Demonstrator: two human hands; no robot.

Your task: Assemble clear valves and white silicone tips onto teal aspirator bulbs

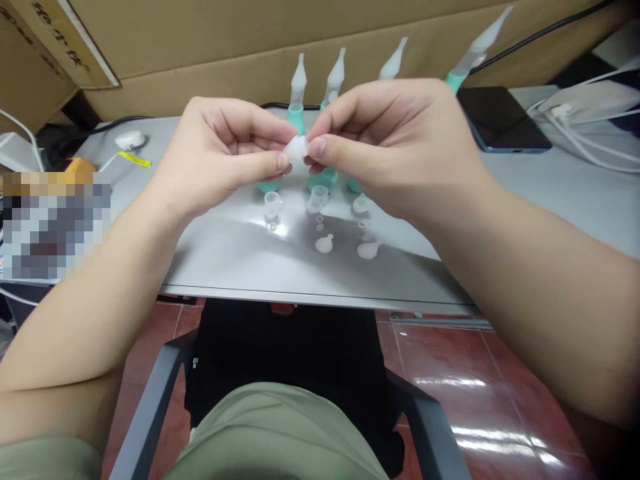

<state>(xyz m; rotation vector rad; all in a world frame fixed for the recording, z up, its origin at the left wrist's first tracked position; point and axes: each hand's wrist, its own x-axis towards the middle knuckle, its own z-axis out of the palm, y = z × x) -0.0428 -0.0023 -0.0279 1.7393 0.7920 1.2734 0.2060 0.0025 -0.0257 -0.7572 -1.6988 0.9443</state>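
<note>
Above the grey table (230, 260), my left hand (220, 150) and my right hand (385, 143) meet, both pinching one small translucent white silicone tip (298, 148) between thumbs and forefingers. Behind my hands stand several teal devices with long translucent nozzles (298, 87), partly hidden by my fingers. On the table below lie small clear cups (271, 202) (318, 198) and white bulb-shaped tips (324, 244) (368, 250).
A dark phone (500, 120) lies at the back right beside white cables (585, 140). Cardboard (225, 47) lines the back. A white plug (130, 140) and a yellow tag (134, 159) sit at the back left. The table edge runs just above my lap.
</note>
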